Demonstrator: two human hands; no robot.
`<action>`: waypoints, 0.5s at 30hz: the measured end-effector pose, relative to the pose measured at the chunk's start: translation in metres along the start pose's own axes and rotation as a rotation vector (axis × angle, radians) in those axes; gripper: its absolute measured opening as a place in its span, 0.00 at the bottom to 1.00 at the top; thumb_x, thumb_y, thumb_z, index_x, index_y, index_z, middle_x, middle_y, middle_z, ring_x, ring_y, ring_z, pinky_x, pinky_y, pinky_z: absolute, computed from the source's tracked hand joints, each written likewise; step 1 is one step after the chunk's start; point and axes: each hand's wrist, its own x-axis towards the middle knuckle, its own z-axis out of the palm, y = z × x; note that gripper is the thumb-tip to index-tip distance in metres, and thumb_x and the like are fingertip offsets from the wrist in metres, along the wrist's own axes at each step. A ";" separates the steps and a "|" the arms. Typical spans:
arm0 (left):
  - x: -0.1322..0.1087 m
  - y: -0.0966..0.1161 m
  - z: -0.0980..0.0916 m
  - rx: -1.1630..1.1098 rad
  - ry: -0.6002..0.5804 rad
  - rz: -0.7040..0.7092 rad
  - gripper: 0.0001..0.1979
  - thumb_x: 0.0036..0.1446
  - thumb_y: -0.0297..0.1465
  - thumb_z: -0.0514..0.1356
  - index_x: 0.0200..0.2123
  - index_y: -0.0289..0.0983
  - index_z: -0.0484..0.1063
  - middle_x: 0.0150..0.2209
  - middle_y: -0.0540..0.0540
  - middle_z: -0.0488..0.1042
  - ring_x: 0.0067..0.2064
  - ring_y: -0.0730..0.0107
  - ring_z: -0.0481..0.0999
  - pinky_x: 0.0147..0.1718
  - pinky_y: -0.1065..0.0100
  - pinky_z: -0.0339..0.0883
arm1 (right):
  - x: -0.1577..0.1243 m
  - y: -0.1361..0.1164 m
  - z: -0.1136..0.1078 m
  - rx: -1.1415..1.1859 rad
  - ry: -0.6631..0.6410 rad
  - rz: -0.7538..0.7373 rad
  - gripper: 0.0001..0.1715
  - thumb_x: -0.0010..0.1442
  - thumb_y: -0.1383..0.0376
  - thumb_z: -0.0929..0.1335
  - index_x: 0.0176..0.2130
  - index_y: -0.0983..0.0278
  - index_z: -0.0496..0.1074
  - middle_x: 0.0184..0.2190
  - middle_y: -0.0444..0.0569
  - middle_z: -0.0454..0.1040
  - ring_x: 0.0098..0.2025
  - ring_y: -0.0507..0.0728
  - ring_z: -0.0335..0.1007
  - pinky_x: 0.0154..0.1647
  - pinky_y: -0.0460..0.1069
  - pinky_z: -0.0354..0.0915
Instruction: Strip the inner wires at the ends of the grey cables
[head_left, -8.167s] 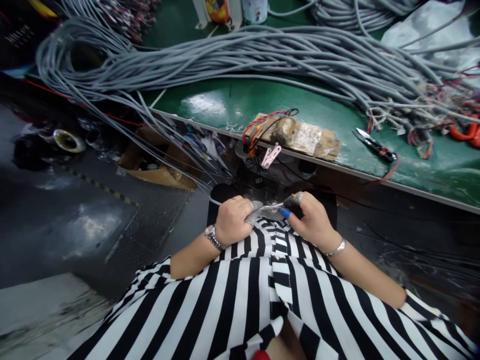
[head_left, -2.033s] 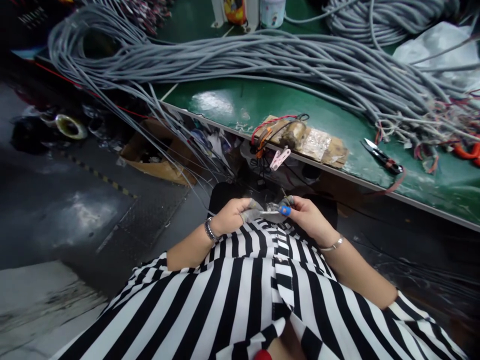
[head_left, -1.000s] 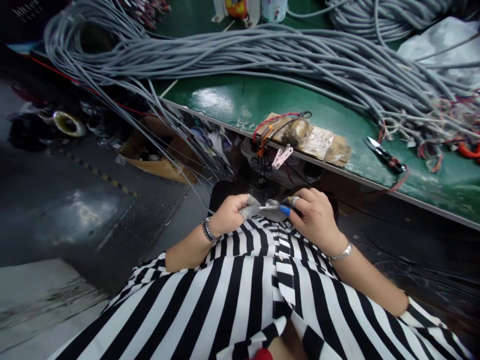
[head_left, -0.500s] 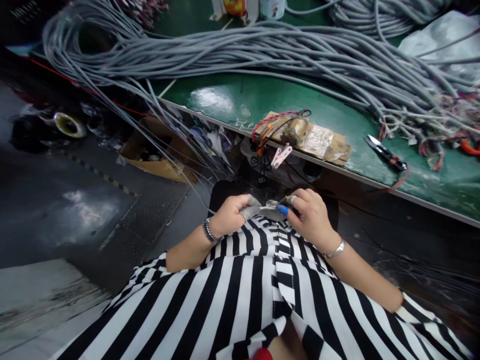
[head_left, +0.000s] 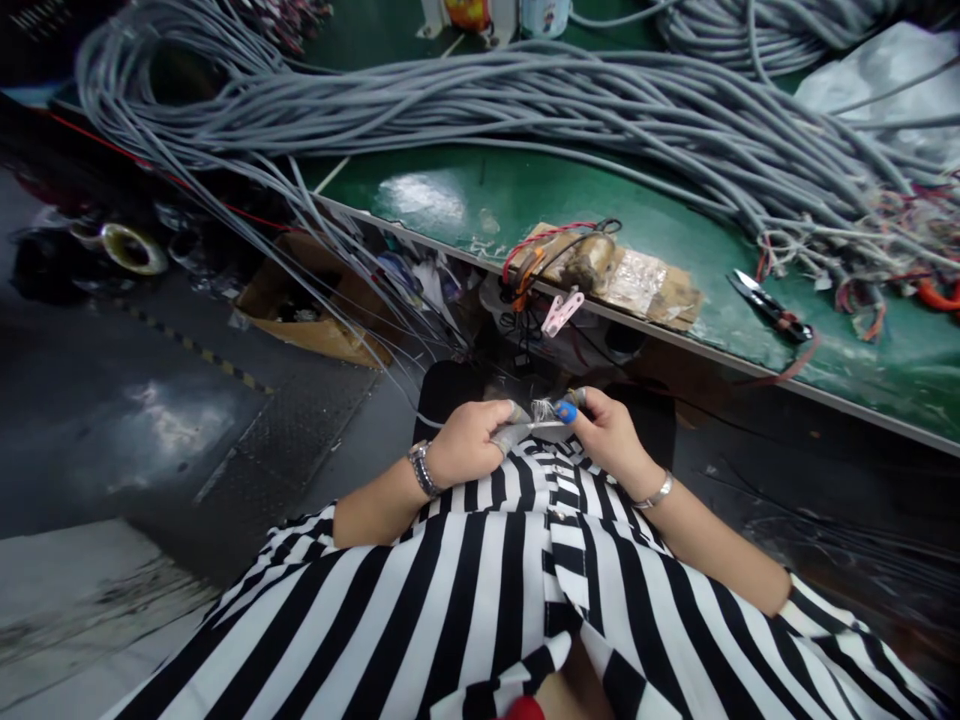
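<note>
A grey cable (head_left: 424,421) runs in from the left to my left hand (head_left: 469,440), whose thumb and forefinger are closed on it. Frayed silvery strands (head_left: 541,409) stick up in the gap between my hands, with a pale strip below them. On the other side, my right hand (head_left: 613,440) pinches the cable's end, partly hidden by the fingers. A blue cover (head_left: 566,411) is on the right thumb, and grey wrappings cover other fingertips. Both hands are held low in front of my striped shirt, short of the bench edge.
A thick bundle of grey cables (head_left: 480,95) lies across the green bench (head_left: 450,190), its stripped ends at the right. Near the edge are cutters (head_left: 772,308), a cardboard piece (head_left: 679,298) and a pink clip (head_left: 562,313). A cardboard box (head_left: 315,335) stands on the floor.
The silvery strands between my hands now stand loose and spread. My left hand has shifted slightly right and the right hand slightly left. Both still grip the cable.
</note>
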 end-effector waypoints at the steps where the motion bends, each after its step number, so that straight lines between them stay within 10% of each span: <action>1: 0.000 -0.001 0.000 0.001 -0.001 -0.007 0.05 0.55 0.26 0.56 0.32 0.35 0.73 0.29 0.48 0.74 0.31 0.72 0.72 0.32 0.72 0.64 | 0.000 -0.002 -0.003 -0.035 0.003 -0.037 0.15 0.60 0.56 0.64 0.26 0.62 0.66 0.25 0.45 0.65 0.29 0.53 0.61 0.31 0.48 0.60; 6: 0.002 -0.006 0.001 0.027 0.008 -0.048 0.05 0.54 0.24 0.55 0.31 0.35 0.71 0.27 0.49 0.72 0.29 0.73 0.70 0.30 0.72 0.62 | -0.001 -0.012 -0.010 -0.173 0.015 -0.198 0.14 0.58 0.58 0.66 0.25 0.62 0.65 0.26 0.47 0.64 0.31 0.55 0.59 0.34 0.50 0.59; 12: 0.012 0.000 0.003 0.057 0.036 -0.029 0.05 0.56 0.28 0.55 0.32 0.36 0.71 0.29 0.47 0.74 0.31 0.72 0.72 0.32 0.72 0.63 | -0.004 -0.008 0.007 0.377 0.086 0.115 0.15 0.61 0.54 0.63 0.29 0.61 0.65 0.24 0.43 0.65 0.26 0.51 0.60 0.29 0.47 0.61; 15: 0.016 -0.004 0.003 0.034 0.006 -0.078 0.05 0.55 0.26 0.55 0.31 0.36 0.71 0.27 0.49 0.74 0.29 0.73 0.72 0.30 0.73 0.62 | -0.001 -0.006 0.002 0.278 0.104 0.033 0.14 0.59 0.57 0.66 0.27 0.62 0.67 0.24 0.43 0.65 0.27 0.51 0.60 0.30 0.47 0.60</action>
